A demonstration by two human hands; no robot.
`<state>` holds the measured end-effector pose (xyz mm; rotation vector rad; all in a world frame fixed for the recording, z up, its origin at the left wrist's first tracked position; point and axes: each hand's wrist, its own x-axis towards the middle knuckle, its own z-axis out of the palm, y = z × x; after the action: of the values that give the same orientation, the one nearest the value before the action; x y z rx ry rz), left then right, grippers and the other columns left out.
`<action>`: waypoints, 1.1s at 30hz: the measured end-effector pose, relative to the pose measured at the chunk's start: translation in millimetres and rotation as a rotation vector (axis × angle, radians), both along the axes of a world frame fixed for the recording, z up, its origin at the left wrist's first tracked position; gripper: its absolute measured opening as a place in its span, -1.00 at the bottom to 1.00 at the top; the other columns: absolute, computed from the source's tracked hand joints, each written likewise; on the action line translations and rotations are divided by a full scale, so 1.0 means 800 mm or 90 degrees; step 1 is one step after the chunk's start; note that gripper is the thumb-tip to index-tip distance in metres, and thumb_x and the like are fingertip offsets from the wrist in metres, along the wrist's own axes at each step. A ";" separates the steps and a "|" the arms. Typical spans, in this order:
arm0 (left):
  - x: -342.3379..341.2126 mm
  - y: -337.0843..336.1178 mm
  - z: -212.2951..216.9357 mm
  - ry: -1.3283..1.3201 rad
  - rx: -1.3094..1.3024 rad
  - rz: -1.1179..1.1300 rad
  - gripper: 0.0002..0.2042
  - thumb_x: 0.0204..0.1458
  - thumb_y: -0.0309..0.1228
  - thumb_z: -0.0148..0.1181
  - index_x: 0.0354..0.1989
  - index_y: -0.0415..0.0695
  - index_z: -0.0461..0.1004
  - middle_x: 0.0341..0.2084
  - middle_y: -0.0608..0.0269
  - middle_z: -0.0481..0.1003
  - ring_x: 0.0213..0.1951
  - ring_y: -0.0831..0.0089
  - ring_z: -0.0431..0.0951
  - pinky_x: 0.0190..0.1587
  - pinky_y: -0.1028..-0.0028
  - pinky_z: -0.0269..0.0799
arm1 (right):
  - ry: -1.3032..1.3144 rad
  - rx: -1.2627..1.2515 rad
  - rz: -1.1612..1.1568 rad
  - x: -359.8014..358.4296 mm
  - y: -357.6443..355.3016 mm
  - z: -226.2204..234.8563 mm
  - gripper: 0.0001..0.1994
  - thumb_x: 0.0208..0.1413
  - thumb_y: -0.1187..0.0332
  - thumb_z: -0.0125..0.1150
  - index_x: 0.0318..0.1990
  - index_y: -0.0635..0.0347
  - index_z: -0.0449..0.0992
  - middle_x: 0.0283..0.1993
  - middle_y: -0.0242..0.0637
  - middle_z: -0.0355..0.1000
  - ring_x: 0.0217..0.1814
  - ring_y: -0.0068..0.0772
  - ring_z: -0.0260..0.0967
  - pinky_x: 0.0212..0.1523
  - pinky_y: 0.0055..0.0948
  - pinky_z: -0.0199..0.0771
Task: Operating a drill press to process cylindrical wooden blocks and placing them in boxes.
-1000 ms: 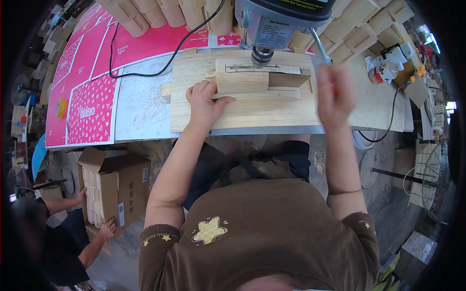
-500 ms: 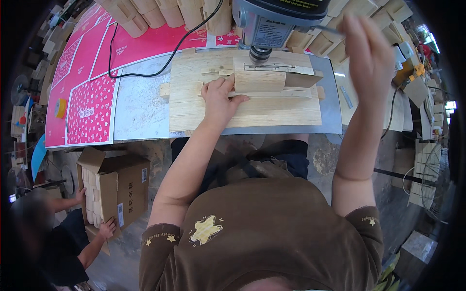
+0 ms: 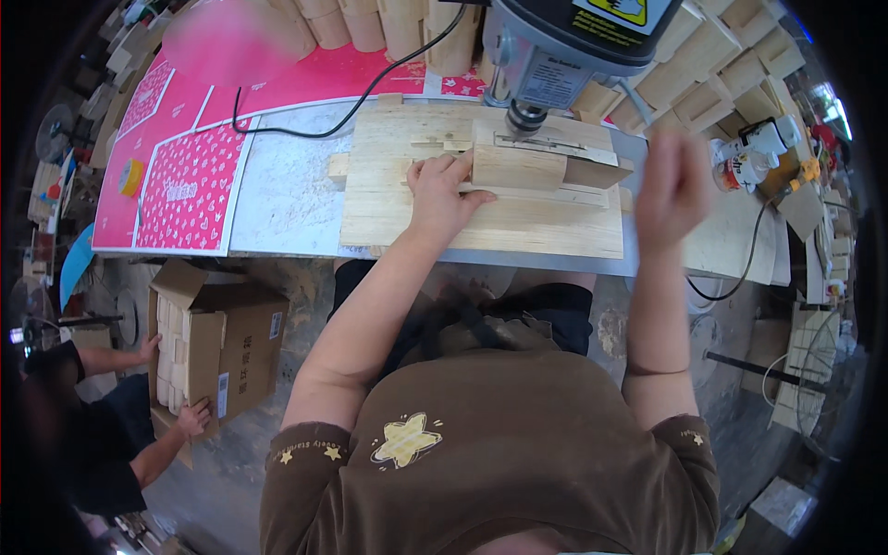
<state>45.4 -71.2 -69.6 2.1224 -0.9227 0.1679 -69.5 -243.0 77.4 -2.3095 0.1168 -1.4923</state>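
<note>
A pale wooden block (image 3: pixel 518 168) sits on a flat wooden board (image 3: pixel 481 227) beneath the chuck (image 3: pixel 525 118) of a bench drill press (image 3: pixel 573 37). My left hand (image 3: pixel 442 199) is closed at the block's left end, fingers against it and thumb on the near side. To the right, my right hand (image 3: pixel 675 190) is raised and blurred, closed around the end of the drill's feed lever (image 3: pixel 636 100). A thin wooden piece (image 3: pixel 597 173) projects from the block's right end. The drill bit's tip cannot be made out.
Wooden pieces (image 3: pixel 449 42) stand along the back; more are stacked at right, near white bottles (image 3: pixel 745 169). A black cable (image 3: pixel 356 106) crosses the table. Yellow tape (image 3: pixel 131 176) lies left. Lower left, another person holds a carton (image 3: pixel 245 356) of wooden pieces. A pink blur (image 3: pixel 231 46) covers the upper left.
My right hand has come down with the lever, which now slants downward. My left hand stays at the block. The view has shifted slightly, and a pink blur has appeared at upper left.
</note>
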 end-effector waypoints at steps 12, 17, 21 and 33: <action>0.003 -0.039 -0.037 0.049 -0.135 0.111 -0.56 -0.66 -0.11 0.40 -0.56 -0.05 0.40 -0.28 0.24 0.39 -0.13 0.23 0.36 -0.13 0.15 0.17 | 0.234 0.149 0.141 0.079 -0.199 -0.015 -0.53 0.23 0.22 -0.14 0.21 0.30 0.13 0.18 -0.13 0.19 0.20 -0.30 0.17 0.19 -0.38 0.10; -0.008 -0.008 -0.023 0.123 -0.205 0.017 -0.50 -0.68 -0.26 0.49 -0.45 -0.09 0.41 -0.21 0.24 0.32 -0.07 0.19 0.28 -0.02 0.21 0.11 | 0.579 0.131 0.256 -0.002 -0.142 -0.113 -0.69 -0.07 0.59 0.04 -0.09 0.35 0.35 -0.19 -0.24 0.32 -0.13 -0.43 0.24 -0.04 -0.46 0.22; -0.043 0.063 -0.001 0.057 -0.292 -0.082 -0.49 -0.61 -0.30 0.49 -0.38 -0.17 0.42 -0.12 0.15 0.24 -0.03 0.20 0.27 0.01 0.29 0.19 | 0.602 0.239 0.311 -0.053 -0.092 -0.103 -0.77 -0.13 0.64 0.03 -0.22 0.38 0.37 -0.33 -0.29 0.30 -0.26 -0.48 0.22 -0.16 -0.57 0.21; -0.073 0.481 -0.006 0.443 -1.107 0.527 -0.61 -0.02 -0.33 0.22 -0.05 -0.21 0.28 -0.17 0.11 0.38 -0.17 0.24 0.44 -0.29 0.26 0.54 | 0.851 0.377 0.151 -0.095 -0.025 -0.050 -0.44 0.07 0.28 0.15 0.18 0.36 0.15 0.09 -0.01 0.27 0.12 -0.21 0.20 0.12 -0.32 0.19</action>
<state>-13.3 313.4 -74.1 0.6047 0.5460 0.4005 -145.7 -263.3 37.0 -2.2398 0.5142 0.3569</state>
